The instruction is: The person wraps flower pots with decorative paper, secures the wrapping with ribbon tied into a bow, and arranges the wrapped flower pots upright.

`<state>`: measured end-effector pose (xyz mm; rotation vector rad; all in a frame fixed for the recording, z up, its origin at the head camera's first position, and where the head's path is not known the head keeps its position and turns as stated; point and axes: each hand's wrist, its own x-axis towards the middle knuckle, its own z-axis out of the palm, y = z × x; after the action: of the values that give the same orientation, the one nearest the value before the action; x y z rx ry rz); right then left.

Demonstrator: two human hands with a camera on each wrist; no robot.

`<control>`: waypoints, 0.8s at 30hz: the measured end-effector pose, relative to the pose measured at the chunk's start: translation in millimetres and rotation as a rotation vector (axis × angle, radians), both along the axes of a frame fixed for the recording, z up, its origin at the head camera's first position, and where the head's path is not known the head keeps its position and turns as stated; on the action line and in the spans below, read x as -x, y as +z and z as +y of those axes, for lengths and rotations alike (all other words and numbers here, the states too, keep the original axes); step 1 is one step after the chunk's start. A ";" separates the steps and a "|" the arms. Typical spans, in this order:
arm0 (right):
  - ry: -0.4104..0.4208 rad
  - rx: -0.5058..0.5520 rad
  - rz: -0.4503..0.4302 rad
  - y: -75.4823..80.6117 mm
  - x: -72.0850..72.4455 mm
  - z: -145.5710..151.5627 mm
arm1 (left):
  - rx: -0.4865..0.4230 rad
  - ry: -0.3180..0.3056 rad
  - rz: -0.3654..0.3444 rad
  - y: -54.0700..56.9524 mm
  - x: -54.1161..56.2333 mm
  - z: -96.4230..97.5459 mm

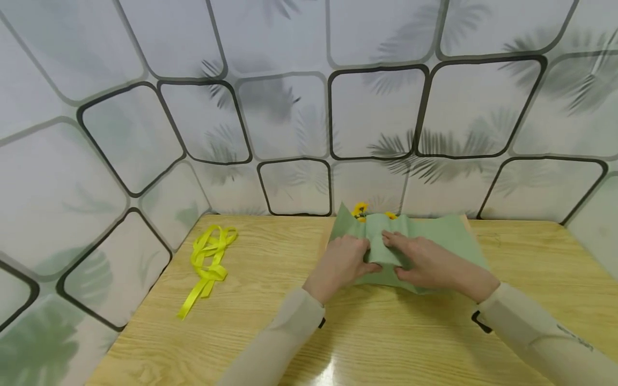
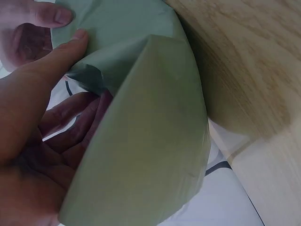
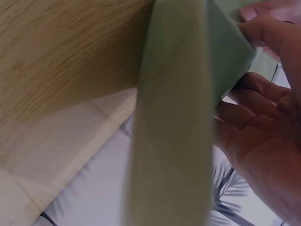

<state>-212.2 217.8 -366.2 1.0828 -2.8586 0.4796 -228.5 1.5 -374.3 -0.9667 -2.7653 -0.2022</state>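
Observation:
A sheet of green wrapping paper (image 1: 449, 241) lies folded in toward its middle near the table's back edge. Yellow flowers (image 1: 360, 209) peek out over its top; the rest of them is hidden by the paper. My left hand (image 1: 341, 262) grips the paper's left fold, with the thumb on the front and the fingers behind, as the left wrist view shows. On the other side, my right hand (image 1: 427, 260) pinches the right fold between thumb and fingers. The two thumbs lie close together at the middle. A loose paper flap (image 2: 146, 127) stands up beside the left hand.
A loosely looped yellow ribbon (image 1: 208, 273) lies at the left of the wooden table (image 1: 270, 252). Behind the table hangs a pale patterned backdrop (image 1: 294, 182) with dark outlines and leaf shapes. Dark straps show at both sleeve cuffs.

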 end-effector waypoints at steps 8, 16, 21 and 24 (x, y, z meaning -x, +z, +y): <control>0.007 0.045 -0.021 -7.7 3.7 6.0 | -0.037 0.013 -0.001 -5.3 0.3 -2.5; 0.026 0.042 0.070 -15.9 1.2 12.9 | 0.006 0.027 0.000 -5.5 -0.5 -2.9; 0.003 0.013 0.079 -17.1 -1.3 16.0 | 0.038 0.026 0.041 -5.4 -1.5 -1.1; 0.006 0.001 0.134 -16.7 -3.3 15.7 | 0.051 0.028 0.063 -5.7 -2.1 0.3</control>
<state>-208.9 233.5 -382.9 1.0802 -2.7396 0.3922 -226.4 1.7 -380.1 -0.9289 -2.7369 -0.0951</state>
